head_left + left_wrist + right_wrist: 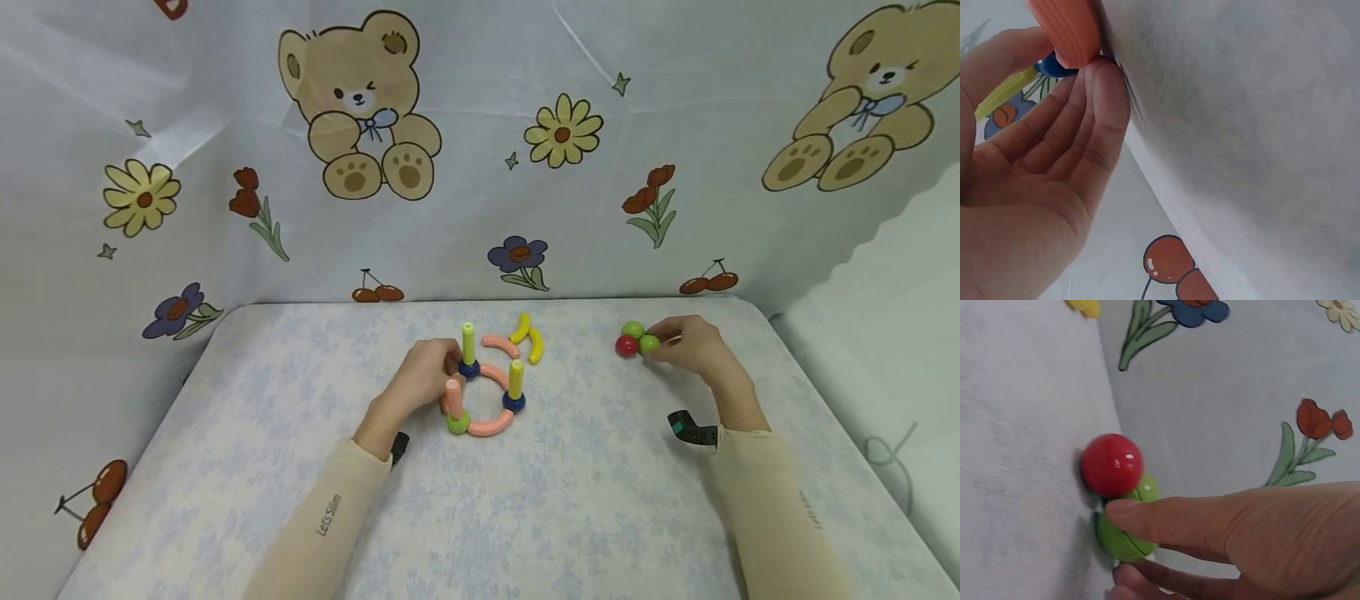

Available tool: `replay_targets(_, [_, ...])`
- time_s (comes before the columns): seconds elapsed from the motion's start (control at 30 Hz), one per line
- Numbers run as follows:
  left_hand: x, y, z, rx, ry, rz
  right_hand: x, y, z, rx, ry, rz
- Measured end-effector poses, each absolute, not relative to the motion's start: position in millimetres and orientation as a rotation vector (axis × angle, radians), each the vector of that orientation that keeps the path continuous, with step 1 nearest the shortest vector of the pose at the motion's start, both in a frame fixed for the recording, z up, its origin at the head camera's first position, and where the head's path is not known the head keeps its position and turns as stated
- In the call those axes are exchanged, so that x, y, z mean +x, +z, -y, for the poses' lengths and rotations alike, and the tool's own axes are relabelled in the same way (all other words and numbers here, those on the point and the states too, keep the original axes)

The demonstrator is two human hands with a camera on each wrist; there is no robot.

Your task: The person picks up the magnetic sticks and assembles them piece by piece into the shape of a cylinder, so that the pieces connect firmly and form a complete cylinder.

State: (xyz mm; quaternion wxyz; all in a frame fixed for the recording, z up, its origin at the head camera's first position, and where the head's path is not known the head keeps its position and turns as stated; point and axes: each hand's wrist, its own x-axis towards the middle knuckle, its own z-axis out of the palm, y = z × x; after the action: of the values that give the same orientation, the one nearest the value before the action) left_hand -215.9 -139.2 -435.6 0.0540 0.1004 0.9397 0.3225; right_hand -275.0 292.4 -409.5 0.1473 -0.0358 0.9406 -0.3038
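Note:
A ring of salmon-pink curved sticks (491, 427) joined by balls lies on the table. Two balls are blue (513, 402) and one is green (457, 422); each bears an upright rod, one yellow (516, 380), one yellow-green (468, 343), one pink (453, 398). At the ring's left side my left hand (423, 375) pinches a pink curved stick (1075, 31) beside the far blue ball (1055, 66). Over on the right, my right hand (693, 346) pinches a green ball (1124, 540) between thumb and fingers. A red ball (1112, 465) and another green ball (633, 330) sit against it.
Behind the ring lie a loose pink curved stick (501, 345) and two yellow curved sticks (536, 346). A printed cloth (465, 233) hangs along the table's back edge. A cable (888, 454) runs beside the table at the right.

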Motion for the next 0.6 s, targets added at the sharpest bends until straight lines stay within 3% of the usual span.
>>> replay_targets(0.4, [-212.4, -436.1, 130.9, 0.452, 0.951, -2.806, -273.3, -409.6, -273.7, -0.134, -0.820, -2.823])
replay_targets(0.6, [-210.1, -435.6, 125.4, 0.500, 0.951, -2.764, -261.6, -388.1, -252.5, -0.317, -0.963, -3.000])
